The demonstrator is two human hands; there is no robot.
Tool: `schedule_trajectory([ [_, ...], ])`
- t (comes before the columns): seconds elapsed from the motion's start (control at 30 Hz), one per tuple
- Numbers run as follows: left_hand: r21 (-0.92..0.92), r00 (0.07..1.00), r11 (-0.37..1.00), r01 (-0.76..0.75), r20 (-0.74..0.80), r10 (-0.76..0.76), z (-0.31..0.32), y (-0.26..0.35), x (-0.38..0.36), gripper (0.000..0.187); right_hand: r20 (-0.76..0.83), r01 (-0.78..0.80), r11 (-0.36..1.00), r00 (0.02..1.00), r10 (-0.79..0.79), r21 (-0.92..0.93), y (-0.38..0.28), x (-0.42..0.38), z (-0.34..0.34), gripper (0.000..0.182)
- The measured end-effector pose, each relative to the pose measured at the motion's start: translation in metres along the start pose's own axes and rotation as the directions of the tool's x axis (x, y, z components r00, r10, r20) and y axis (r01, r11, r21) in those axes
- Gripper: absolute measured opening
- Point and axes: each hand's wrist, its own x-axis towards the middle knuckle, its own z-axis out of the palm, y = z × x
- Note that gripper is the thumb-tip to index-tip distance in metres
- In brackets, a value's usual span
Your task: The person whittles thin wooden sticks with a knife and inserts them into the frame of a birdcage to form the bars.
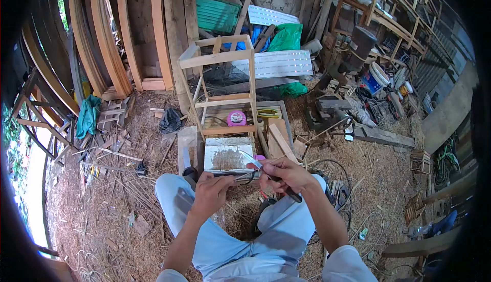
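My right hand (pixel 286 173) is closed on a knife (pixel 292 194); its dark handle sticks out below the palm and its pale blade points up and left. Between my knees, my left hand (pixel 212 192) has its fingers pressed together near a thin dark strip (pixel 249 178) that curves toward my right hand. What the left fingers pinch is too small to make out. Just beyond both hands lies a worn white board (pixel 228 155) with a brown patch. A wooden frame (pixel 220 59) stands behind the board.
A pink round object (pixel 236 118) sits inside the frame. Wood offcuts (pixel 280 141) lie to its right. Dark cable (pixel 340 165) loops on the shavings-covered floor by my right knee. Tall wooden frames (pixel 161 31) lean at the back left; a long beam (pixel 384 135) lies right.
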Motion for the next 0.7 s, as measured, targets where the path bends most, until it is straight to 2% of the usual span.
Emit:
schedule_trajectory([
  [0.03,-0.002,1.000,1.000,0.002,0.004,-0.002,0.001,-0.004,-0.003,0.017,-0.002,-0.002,1.000,1.000,0.002,0.004,-0.001,-0.002,-0.003,0.034],
  [0.1,-0.045,1.000,0.999,-0.012,-0.009,0.012,0.007,-0.013,-0.014,0.012,-0.132,-0.007,0.991,0.991,-0.011,-0.134,-0.009,-0.007,-0.005,0.032],
  [0.13,-0.048,1.000,0.999,-0.014,-0.013,0.013,0.002,-0.020,-0.021,0.012,-0.356,-0.052,0.986,0.934,-0.007,-0.156,-0.008,-0.008,-0.020,0.031],
  [0.17,-0.052,0.998,0.997,0.055,-0.001,-0.055,-0.007,-0.031,-0.032,0.013,-0.361,-0.051,0.987,0.933,-0.009,-0.155,-0.012,-0.018,-0.036,0.031],
  [0.2,-0.053,0.993,0.992,0.118,0.014,-0.118,-0.013,-0.038,-0.037,0.014,-0.311,0.035,0.998,0.949,-0.048,-0.048,-0.020,-0.028,-0.052,0.030],
  [0.23,-0.052,0.994,0.992,0.111,0.018,-0.110,-0.016,-0.036,-0.036,0.014,-0.264,0.114,0.991,0.960,-0.093,0.065,-0.026,-0.032,-0.058,0.029],
  [0.27,-0.049,0.992,0.991,0.122,0.038,-0.120,-0.020,-0.031,-0.036,0.014,-0.274,0.064,0.997,0.960,-0.052,0.035,-0.030,-0.035,-0.056,0.029],
  [0.33,-0.053,0.989,0.989,0.139,0.050,-0.137,-0.019,-0.023,-0.034,0.015,-0.314,0.085,0.996,0.946,-0.082,-0.006,-0.025,-0.027,-0.044,0.029],
  [0.4,0.004,0.997,1.000,0.004,0.082,-0.005,-0.013,-0.015,-0.017,0.014,-0.329,0.095,0.995,0.939,-0.100,-0.031,-0.018,-0.018,-0.032,0.029],
  [0.43,0.006,0.997,1.000,-0.001,0.079,0.001,-0.010,-0.006,-0.008,0.014,-0.329,0.101,0.994,0.938,-0.106,-0.035,-0.018,-0.014,-0.028,0.029],
  [0.47,-0.173,0.971,0.961,0.214,0.149,-0.189,-0.008,0.008,0.001,0.012,-0.289,0.160,0.987,0.945,-0.155,-0.004,-0.017,-0.009,-0.022,0.029],
  [0.5,-0.325,0.902,0.847,0.421,0.248,-0.354,-0.006,0.018,0.006,0.013,-0.248,0.219,0.975,0.947,-0.205,0.029,-0.016,-0.006,-0.019,0.030],
  [0.53,-0.412,0.913,0.817,0.404,0.236,-0.333,-0.001,0.019,0.008,0.011,-0.231,0.234,0.972,0.946,-0.228,-0.004,-0.015,-0.003,-0.019,0.031],
  [0.57,-0.409,0.914,0.820,0.401,0.237,-0.329,0.001,0.024,0.010,0.011,-0.232,0.239,0.971,0.944,-0.233,-0.003,-0.014,-0.002,-0.015,0.031],
  [0.63,-0.362,0.918,0.844,0.395,0.137,-0.372,0.004,0.032,0.017,0.011,-0.132,0.188,0.982,0.973,-0.187,-0.003,-0.013,-0.002,-0.004,0.031],
  [0.67,-0.363,0.921,0.847,0.390,0.140,-0.364,0.008,0.035,0.020,0.011,-0.098,0.164,0.986,0.982,-0.164,-0.015,-0.009,-0.001,0.002,0.032],
  [0.7,-0.301,0.962,0.917,0.262,0.005,-0.274,0.011,0.036,0.021,0.014,-0.104,0.169,0.986,0.980,-0.169,-0.013,-0.004,0.002,0.006,0.032],
])
